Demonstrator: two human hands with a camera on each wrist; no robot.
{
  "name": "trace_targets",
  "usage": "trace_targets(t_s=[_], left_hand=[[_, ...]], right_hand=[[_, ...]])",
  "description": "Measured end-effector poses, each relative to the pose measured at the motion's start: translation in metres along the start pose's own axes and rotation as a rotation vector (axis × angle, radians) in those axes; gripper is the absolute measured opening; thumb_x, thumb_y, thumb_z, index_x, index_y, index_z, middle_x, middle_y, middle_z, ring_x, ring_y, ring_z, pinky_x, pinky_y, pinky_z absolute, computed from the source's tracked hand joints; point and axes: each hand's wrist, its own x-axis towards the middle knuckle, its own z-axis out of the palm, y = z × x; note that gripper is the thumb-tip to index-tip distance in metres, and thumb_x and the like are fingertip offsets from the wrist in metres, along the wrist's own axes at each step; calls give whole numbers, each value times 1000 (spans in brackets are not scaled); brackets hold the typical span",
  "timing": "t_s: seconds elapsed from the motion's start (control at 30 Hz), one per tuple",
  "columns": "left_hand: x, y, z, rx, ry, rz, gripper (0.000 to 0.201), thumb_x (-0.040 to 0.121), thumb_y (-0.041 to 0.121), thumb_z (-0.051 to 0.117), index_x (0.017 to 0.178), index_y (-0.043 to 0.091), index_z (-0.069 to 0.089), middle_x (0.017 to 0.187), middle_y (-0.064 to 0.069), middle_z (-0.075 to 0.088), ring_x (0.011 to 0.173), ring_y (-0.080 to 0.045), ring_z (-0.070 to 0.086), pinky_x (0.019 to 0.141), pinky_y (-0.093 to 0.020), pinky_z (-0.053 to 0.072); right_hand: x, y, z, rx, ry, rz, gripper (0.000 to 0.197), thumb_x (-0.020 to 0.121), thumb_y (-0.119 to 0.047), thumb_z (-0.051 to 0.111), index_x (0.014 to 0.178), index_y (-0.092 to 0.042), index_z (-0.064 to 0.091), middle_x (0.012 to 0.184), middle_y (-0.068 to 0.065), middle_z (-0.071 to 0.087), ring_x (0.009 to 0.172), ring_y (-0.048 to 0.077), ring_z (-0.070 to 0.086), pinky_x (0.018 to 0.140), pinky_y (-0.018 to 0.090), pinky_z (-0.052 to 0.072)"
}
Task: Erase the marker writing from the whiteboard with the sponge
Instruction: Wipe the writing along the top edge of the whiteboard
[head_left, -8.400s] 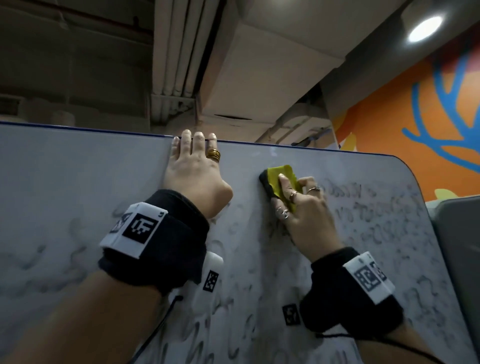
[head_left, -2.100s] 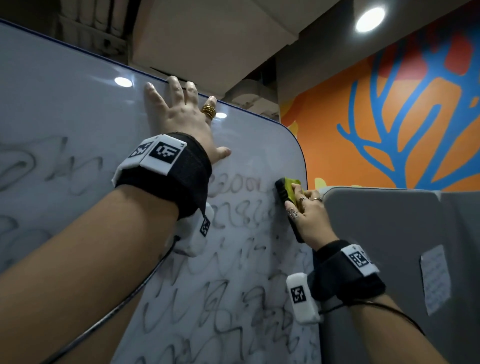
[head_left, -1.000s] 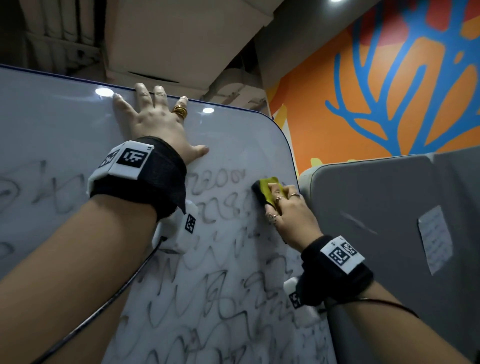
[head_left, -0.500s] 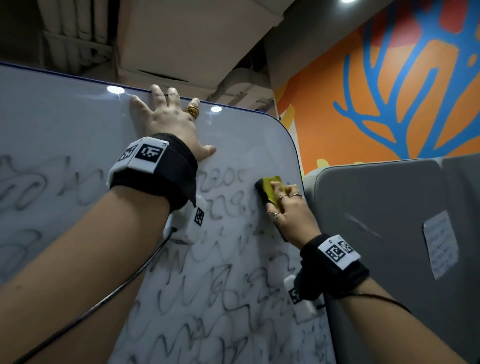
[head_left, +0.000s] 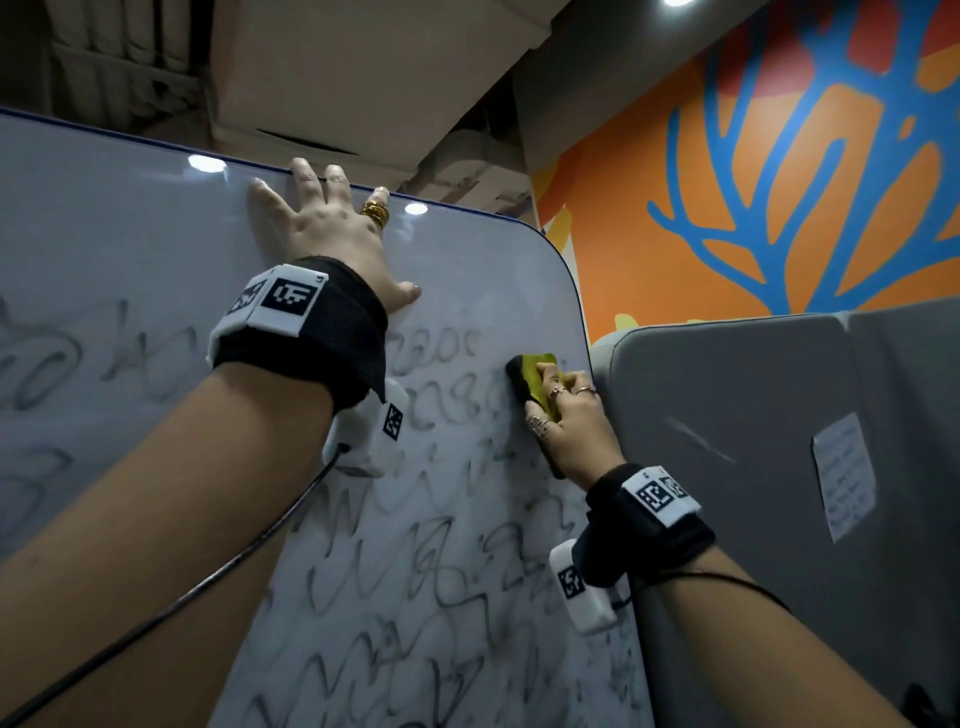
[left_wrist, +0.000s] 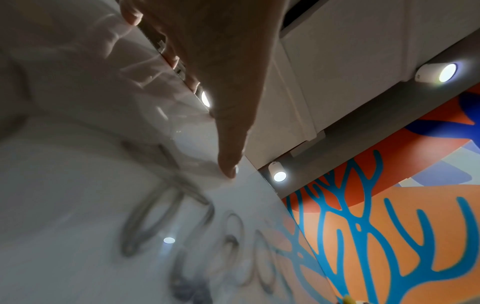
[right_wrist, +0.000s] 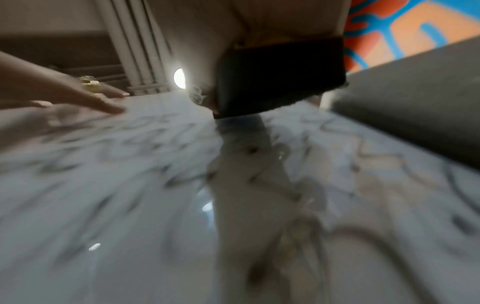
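Note:
The whiteboard (head_left: 130, 234) stands upright before me, its top strip wiped and grey-black marker scribbles (head_left: 415, 561) across the middle and lower part. My right hand (head_left: 563, 415) holds a yellow sponge with a black underside (head_left: 530, 376) against the board close to its right edge, fingers curled over it. The sponge's dark face (right_wrist: 280, 76) shows pressed to the board (right_wrist: 130, 205) in the right wrist view. My left hand (head_left: 322, 228) lies flat with spread fingers near the top edge, thumb (left_wrist: 230, 162) touching the board (left_wrist: 78, 226).
A grey padded partition (head_left: 779, 441) stands right beside the board's right edge, with a paper note (head_left: 844, 475) stuck on it. Behind it is an orange wall with a blue branch mural (head_left: 779, 182). Ceiling ducts and spotlights (left_wrist: 446, 73) are overhead.
Over the last second the sponge has shifted slightly right, toward the board's right edge, at about the same height. The left hand stays flat near the top edge.

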Motion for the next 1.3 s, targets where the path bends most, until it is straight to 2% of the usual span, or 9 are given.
trace_targets(t_s=[0.2,0.4,0.47,0.67,0.87,0.97,1.07,1.17,1.3], left_hand=[[0,2,-3,9,-30,0,95,80,75,43,152,30,0,159,-12,2,144,-39,-3,111,-62,9],[-1,1,2,-2,-4,9,95,80,74,44,152,30,1,158,-12,2,144,-39,-3,111,-62,7],[-1,-2,2,17,-21,21,89,84,71,39,151,30,-2,159,-12,-1,144,-38,-5,111,-62,6],[11,-22,-5,22,-59,100,55,99,39,29,151,36,11,157,-8,9,144,-35,2,110,-64,2],[9,-24,-2,58,-49,136,56,100,33,32,151,34,9,158,-9,4,144,-36,0,111,-64,2],[7,-26,-3,37,-40,142,58,99,32,33,151,35,7,158,-9,2,145,-34,-1,112,-62,2],[3,-34,-5,57,-62,169,59,100,32,32,151,35,3,159,-8,-3,145,-31,-3,113,-61,0],[-4,-46,-10,141,-60,88,59,99,35,31,151,34,4,158,-12,-1,144,-37,-2,108,-68,-4],[-16,-71,-27,188,-104,-74,57,99,38,28,151,31,7,154,-15,13,142,-44,6,104,-73,-9]], right_hand=[[37,0,-25,52,-7,152,51,96,-28,47,142,-8,36,130,23,38,126,34,37,104,29,28],[-5,-25,-1,11,-42,-66,57,93,-33,50,145,-17,32,127,14,34,119,30,39,103,39,36],[-3,-25,-5,-21,-51,-66,57,93,-36,49,145,-19,32,128,12,34,121,31,38,101,43,37],[32,-66,-13,-3,28,-38,55,94,-36,47,144,-18,34,130,17,35,121,35,39,103,39,35],[-32,-90,14,31,-26,-171,62,90,-45,41,147,-27,24,137,10,28,123,31,33,100,47,38],[-13,-71,7,9,5,-92,62,89,-46,42,146,-25,28,133,14,32,120,34,37,100,43,38],[16,-66,-6,44,53,39,56,94,-36,46,145,-17,33,128,19,35,119,38,40,104,38,33],[15,-82,-1,69,46,36,54,95,-32,46,144,-13,33,129,20,34,119,38,39,105,37,31],[-25,-91,18,46,15,-51,58,94,-36,47,146,-20,29,134,16,31,121,34,36,103,39,35]])
